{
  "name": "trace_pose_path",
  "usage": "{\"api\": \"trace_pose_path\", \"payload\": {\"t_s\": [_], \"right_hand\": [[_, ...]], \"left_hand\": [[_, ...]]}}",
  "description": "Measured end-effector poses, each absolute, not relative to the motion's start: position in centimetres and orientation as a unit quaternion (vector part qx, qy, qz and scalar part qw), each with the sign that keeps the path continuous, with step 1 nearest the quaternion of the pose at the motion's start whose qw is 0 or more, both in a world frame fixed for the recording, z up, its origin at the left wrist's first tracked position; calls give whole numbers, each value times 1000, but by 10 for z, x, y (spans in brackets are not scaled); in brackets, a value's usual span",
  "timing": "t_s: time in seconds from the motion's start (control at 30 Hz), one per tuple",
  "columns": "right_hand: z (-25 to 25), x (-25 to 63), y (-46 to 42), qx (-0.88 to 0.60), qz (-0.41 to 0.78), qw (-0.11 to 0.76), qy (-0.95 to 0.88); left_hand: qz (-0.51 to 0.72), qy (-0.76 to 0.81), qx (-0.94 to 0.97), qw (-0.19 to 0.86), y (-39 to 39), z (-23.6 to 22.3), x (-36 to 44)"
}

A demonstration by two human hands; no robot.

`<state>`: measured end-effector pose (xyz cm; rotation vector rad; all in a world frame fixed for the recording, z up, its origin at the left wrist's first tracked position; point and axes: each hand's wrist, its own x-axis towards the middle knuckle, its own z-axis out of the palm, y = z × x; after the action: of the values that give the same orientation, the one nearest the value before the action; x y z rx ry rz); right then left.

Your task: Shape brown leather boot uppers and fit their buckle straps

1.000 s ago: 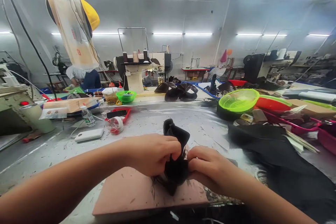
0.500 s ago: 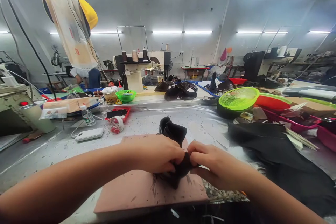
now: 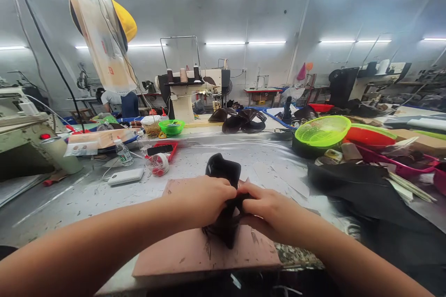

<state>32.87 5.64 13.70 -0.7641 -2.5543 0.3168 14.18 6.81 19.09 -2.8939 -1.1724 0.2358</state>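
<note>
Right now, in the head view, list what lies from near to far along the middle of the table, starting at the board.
Pink board → left hand and right hand gripping the black fabric piece → dark shoe uppers → sewing machine.

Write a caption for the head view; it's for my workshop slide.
Both hands, left hand and right hand, grip a black piece over a pink board.

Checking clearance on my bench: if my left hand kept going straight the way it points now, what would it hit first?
The left hand points right, gripping the black fabric piece. Straight on, it would likely meet the right hand first, which pinches the same piece from the other side, though depth is hard to judge.
</note>
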Motion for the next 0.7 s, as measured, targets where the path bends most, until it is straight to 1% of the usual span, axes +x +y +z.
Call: {"api": "trace_pose_path", "payload": {"t_s": [0.1,0.3,0.47,0.6,0.7], "right_hand": [[143,326,55,-277,124,204,-931],[151,321,55,-268,98,200,-937],[148,313,59,-286,81,194,-935],[148,309,60,-302,60,214,-927],[149,307,59,-330,36,227,-916]], "left_hand": [[88,-382,-920,7,66,191,138],[112,-373,-921,17,64,196,129],[96,-398,-912,12,66,193,125],[80,-438,-895,17,65,194,121],[57,-420,-906,4,63,201,117]]}}
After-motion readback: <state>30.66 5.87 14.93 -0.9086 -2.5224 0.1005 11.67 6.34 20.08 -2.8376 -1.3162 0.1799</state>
